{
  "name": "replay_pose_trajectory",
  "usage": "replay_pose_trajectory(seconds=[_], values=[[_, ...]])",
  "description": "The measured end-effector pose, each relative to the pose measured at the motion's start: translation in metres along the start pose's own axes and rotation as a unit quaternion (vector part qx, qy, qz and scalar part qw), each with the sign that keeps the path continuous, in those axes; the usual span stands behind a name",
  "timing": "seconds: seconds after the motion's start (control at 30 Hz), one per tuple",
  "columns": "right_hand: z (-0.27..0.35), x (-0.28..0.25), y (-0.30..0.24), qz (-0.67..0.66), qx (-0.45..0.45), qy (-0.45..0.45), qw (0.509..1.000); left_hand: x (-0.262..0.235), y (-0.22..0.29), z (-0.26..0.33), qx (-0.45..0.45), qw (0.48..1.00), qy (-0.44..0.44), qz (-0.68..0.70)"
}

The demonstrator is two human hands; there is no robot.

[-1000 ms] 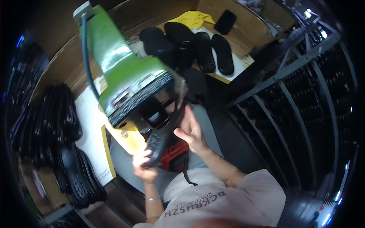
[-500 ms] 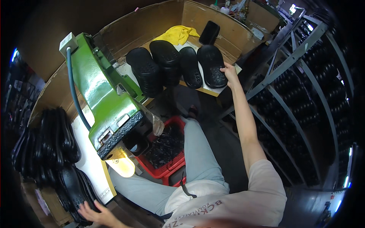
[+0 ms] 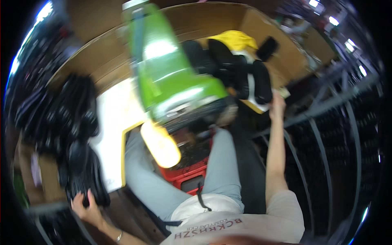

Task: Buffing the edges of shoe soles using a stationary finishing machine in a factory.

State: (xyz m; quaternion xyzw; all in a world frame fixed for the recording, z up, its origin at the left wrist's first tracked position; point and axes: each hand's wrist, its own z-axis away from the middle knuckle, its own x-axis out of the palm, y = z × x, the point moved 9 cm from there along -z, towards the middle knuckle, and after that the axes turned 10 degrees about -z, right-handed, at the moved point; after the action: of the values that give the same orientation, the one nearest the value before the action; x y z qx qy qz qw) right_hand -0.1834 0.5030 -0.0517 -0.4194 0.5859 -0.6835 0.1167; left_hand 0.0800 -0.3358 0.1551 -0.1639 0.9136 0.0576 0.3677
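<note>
The hands are well apart. On the near left, the left hand (image 3: 87, 211) has its thumb and fingers spread at the near end of a stack of glossy black, sole-shaped pieces (image 3: 83, 163); whether it touches them, I cannot tell. The right hand (image 3: 277, 105) is on the far right, at the near end of a black, rounded, sole-shaped piece (image 3: 261, 81) lying on the white, yellow-edged counter (image 3: 116, 139); blur hides how firmly it grips. Further black sole-shaped pieces (image 3: 222, 57) stand just left of that one, with a crumpled bright-yellow cloth (image 3: 234, 40) behind them. Between the hands rises a glossy green metal machine (image 3: 179, 90), a pale-yellow, round-ended plate (image 3: 161, 145) jutting out at its near side. Below, a red plastic crate (image 3: 185, 175) sits between the person's legs.
</note>
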Motion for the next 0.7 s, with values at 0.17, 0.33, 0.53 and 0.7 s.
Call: replay_pose_trajectory(seconds=[0.17, 0.33, 0.53, 0.7], values=[[0.129, 0.012, -0.052, 0.244, -0.288, -0.019, 0.926, -0.050, 0.086, -0.031, 0.034, 0.993, -0.038, 0.105], [0.326, 0.135, 0.048, -0.080, 0.192, -0.336, 0.919, 0.022, 0.146, 0.019, -0.036, 0.909, -0.224, 0.351], [0.310, 0.160, 0.023, -0.056, 0.063, -0.292, 0.953, 0.096, 0.227, 0.068, -0.194, 0.691, -0.364, 0.594], [0.266, 0.156, -0.043, 0.042, -0.150, -0.272, 0.950, 0.113, 0.290, 0.054, -0.166, 0.608, -0.357, 0.689]])
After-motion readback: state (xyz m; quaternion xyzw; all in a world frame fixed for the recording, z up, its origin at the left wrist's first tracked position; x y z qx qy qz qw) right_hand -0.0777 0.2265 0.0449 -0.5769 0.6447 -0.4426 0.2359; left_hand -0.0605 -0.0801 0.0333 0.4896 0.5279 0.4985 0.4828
